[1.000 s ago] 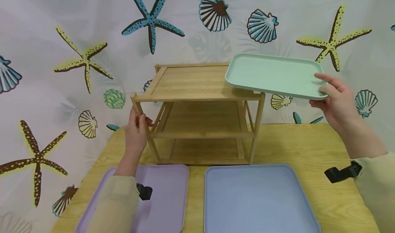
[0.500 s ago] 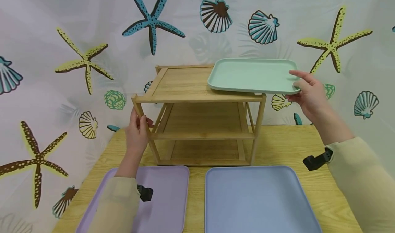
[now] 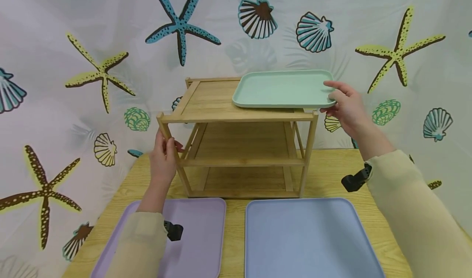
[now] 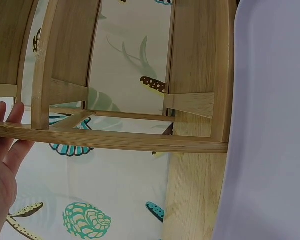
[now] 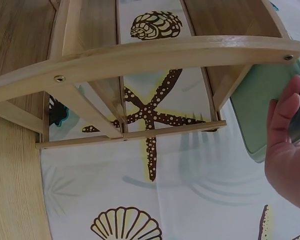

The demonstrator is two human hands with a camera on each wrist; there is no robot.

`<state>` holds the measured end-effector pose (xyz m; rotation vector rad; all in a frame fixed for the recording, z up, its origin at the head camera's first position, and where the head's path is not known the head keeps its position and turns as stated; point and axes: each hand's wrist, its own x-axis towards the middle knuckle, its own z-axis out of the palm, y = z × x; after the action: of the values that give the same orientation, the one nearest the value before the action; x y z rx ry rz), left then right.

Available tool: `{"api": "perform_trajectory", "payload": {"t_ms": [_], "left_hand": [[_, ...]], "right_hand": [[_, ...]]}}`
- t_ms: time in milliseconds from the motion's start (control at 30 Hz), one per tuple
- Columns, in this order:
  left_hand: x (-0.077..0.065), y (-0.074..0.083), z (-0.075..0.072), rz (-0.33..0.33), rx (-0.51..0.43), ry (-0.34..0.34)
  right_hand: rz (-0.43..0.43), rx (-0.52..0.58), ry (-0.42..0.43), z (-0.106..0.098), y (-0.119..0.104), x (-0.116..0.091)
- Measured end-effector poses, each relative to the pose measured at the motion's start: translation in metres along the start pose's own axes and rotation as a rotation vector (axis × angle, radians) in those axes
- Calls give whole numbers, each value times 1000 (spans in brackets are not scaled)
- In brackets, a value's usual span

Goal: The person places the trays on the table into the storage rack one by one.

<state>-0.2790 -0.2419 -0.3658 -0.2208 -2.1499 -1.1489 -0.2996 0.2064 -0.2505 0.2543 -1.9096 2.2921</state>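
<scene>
A mint green tray lies over the right part of the top shelf of a three-tier wooden rack. My right hand pinches the tray's right end, thumb and index on top, other fingers beneath. In the right wrist view the tray's underside shows beyond the rack's side, with my fingers under it. My left hand holds the rack's left front post below the top shelf. The left wrist view has its fingers bent around that post.
On the wooden table in front of the rack lie a lilac tray at left and a light blue tray at right. A white cloth printed with starfish and shells hangs behind.
My right hand has carried the mint green tray leftward, from jutting far past the rack's right side to mostly over the top shelf. My left hand stays on the post.
</scene>
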Motion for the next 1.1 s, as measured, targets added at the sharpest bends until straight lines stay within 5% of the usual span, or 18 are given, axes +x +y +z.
{"api": "perform_trajectory", "payload": {"t_ms": [467,800,1100], "left_hand": [[0,1,2,14,-2,9],[1,1,0,4,-19,10],[-1,2,1,8,-14,12]], "right_hand": [[-9,-213,-21,10,15,12],[-123,-777,-121,12,4,2],[-51,-946,-174,16,-12,3]]}}
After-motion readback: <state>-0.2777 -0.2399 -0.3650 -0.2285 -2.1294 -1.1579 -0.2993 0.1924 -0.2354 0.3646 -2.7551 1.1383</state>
